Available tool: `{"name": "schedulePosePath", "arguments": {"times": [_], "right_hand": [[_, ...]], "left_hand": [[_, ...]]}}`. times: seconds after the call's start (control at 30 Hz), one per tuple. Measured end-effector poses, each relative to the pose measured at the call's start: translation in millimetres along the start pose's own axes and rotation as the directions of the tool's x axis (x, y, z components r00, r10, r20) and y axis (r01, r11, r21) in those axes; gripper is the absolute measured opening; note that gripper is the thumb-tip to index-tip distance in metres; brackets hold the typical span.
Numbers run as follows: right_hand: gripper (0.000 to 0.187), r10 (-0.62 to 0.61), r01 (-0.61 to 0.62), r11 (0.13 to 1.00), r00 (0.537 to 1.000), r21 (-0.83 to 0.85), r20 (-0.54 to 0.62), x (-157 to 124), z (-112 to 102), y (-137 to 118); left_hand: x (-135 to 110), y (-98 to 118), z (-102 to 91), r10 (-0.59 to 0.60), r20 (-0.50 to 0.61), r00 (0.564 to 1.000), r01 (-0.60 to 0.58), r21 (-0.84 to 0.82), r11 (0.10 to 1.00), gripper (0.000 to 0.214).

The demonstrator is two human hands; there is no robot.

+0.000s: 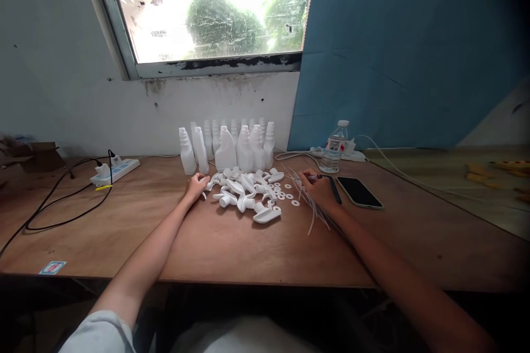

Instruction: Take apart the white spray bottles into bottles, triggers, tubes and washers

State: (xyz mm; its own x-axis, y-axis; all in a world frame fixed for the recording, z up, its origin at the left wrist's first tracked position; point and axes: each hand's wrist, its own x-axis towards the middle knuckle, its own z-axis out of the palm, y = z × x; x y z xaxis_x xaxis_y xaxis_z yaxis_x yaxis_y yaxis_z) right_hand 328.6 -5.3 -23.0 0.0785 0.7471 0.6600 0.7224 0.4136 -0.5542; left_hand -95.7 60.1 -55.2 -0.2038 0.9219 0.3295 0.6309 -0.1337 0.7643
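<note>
A pile of white spray trigger heads (244, 183) lies in front of me on the table. At its left edge my left hand (196, 186) has its fingers curled round a trigger head, partly hidden by the fingers. Several flat white ring washers (289, 196) lie at the pile's right side. Beyond them my right hand (318, 190) is closed over a loose bunch of thin whitish tubes (313, 215), pinching at them; the fingertips are small in view. A black-handled tool (334, 190) lies against the back of this hand, its kind unclear. White spray bottles (226, 151) without heads stand behind the pile.
A phone (359, 192) lies right of my right hand, with a water bottle (334, 149) behind it. Power strips with cables are at left (115, 171) and back right. The wooden table (232, 256) ends near my body. Wall and window rise behind.
</note>
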Motion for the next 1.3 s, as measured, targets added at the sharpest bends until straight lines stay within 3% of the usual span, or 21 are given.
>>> {"name": "schedulePosePath", "arguments": {"times": [0.27, 0.43, 0.67, 0.83, 1.1, 1.3], "right_hand": [[0.03, -0.189, 0.183, 0.981, 0.974, 0.059, 0.123, 4, 4, 4], [0.036, -0.197, 0.191, 0.98, 0.961, 0.052, 0.194, 0, 5, 2], [0.035, -0.225, 0.228, 0.974, 0.96, -0.003, 0.165, -5, 7, -8], [0.022, -0.285, 0.295, 0.955, 0.912, 0.011, 0.294, -9, 19, -20], [0.022, -0.175, 0.185, 0.983, 0.933, -0.003, 0.313, -4, 46, -54], [0.035, -0.096, 0.025, 0.984, 0.908, 0.175, 0.408, -5, 61, -82]], "left_hand": [[4, 1, 10.4, 0.056, 0.021, 0.998, -0.058, 0.087, 0.995, 0.033], [-1, 6, 6.3, 0.088, -0.022, 0.996, -0.086, 0.08, 0.993, 0.033], [-7, 13, 4.1, 0.144, -0.085, 0.986, -0.138, 0.077, 0.987, 0.029], [-5, 12, 5.4, 0.147, -0.085, 0.985, -0.139, 0.094, 0.986, 0.025], [-13, 18, 6.9, 0.238, -0.061, 0.969, -0.227, 0.146, 0.963, 0.023], [-17, 23, 5.2, 0.279, -0.08, 0.957, -0.261, 0.185, 0.947, 0.024]]}}
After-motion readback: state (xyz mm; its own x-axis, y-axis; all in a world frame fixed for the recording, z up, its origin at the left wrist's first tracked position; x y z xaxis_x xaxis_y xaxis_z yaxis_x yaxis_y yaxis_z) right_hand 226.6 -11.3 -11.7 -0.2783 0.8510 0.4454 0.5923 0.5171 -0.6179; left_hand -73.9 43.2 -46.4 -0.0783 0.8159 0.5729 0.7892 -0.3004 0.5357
